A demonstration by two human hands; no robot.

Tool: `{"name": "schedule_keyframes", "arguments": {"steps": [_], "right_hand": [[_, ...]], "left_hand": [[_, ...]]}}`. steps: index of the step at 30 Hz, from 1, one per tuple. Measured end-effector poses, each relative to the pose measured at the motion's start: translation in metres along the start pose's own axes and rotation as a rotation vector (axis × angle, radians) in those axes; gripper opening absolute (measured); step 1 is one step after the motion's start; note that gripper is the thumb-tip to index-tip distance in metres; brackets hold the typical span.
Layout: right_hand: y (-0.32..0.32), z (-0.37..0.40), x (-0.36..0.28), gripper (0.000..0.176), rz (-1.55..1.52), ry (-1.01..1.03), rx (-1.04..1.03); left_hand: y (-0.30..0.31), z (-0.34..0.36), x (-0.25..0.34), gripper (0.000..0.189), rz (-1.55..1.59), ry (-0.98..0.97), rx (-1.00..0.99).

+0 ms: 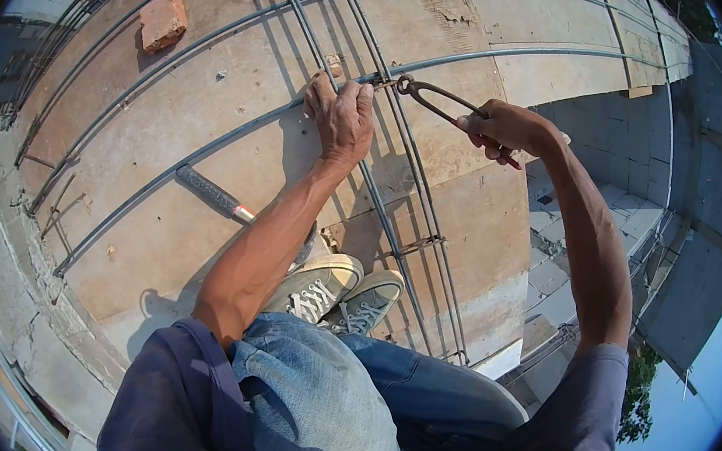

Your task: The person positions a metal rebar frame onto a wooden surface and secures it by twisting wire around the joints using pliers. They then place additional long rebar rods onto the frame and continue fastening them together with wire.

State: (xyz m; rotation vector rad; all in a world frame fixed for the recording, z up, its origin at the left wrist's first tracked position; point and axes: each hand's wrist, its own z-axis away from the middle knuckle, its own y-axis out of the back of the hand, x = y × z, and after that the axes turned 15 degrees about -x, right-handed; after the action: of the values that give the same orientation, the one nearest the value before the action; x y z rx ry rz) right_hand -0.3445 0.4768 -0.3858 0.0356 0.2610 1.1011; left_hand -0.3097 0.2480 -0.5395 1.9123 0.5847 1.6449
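My left hand [343,127] is closed around a steel rebar [377,194] close to where it crosses a long curved rebar [234,135]. In my right hand [510,132] I grip the handles of a pair of pincers [440,99]. The pincers' jaws are at the rebar crossing, just right of my left hand, by a twist of tie wire [382,79]. Whether the jaws bite on the wire is too small to tell. A rusty stirrup [417,245] spans the parallel bars nearer my feet.
A tool with a black grip [210,192] lies on the plywood deck [189,269] beside my left forearm. A broken red brick [163,22] sits at the upper left. My shoes [319,287] rest near the bars. The deck's right edge drops to a lower block structure [625,139].
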Motion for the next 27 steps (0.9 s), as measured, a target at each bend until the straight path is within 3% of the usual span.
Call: {"name": "schedule_keyframes", "arguments": {"steps": [3,5,7,9,11,15,22,24,25,27], "right_hand": [[-0.014,-0.004,0.005,0.053,-0.104,0.044,-0.024],[-0.046,-0.019,0.026,0.050,-0.386,0.270,-0.055],[-0.095,-0.034,0.025,0.050,-0.559,0.377,0.055],[-0.106,-0.026,0.009,0.047,-0.516,0.288,0.192],[-0.094,-0.026,0.020,0.046,-0.557,0.325,0.152],[-0.051,-0.007,0.004,0.036,-0.180,0.108,0.240],[-0.007,0.012,-0.027,0.028,0.219,0.055,0.325],[-0.012,0.007,-0.023,0.027,0.529,0.084,0.446],[-0.016,0.012,-0.023,0.027,0.530,0.077,0.456],[-0.033,0.024,-0.026,0.033,0.201,0.052,0.229]], "left_hand": [[-0.001,0.001,-0.001,0.034,-0.019,0.020,-0.001],[-0.002,0.000,0.000,0.034,-0.036,0.028,-0.003],[-0.001,0.001,0.000,0.035,-0.027,0.042,-0.013],[-0.001,-0.001,0.000,0.036,-0.017,0.052,-0.023],[0.001,0.003,-0.001,0.036,-0.005,0.068,-0.046],[0.002,-0.001,0.001,0.036,-0.005,0.043,-0.032],[0.000,0.001,-0.003,0.036,0.003,0.025,-0.051],[0.000,0.003,-0.003,0.036,-0.012,0.008,-0.041],[0.000,0.000,-0.002,0.036,-0.026,-0.010,-0.020],[0.000,-0.001,-0.003,0.033,-0.025,-0.033,-0.015]]}}
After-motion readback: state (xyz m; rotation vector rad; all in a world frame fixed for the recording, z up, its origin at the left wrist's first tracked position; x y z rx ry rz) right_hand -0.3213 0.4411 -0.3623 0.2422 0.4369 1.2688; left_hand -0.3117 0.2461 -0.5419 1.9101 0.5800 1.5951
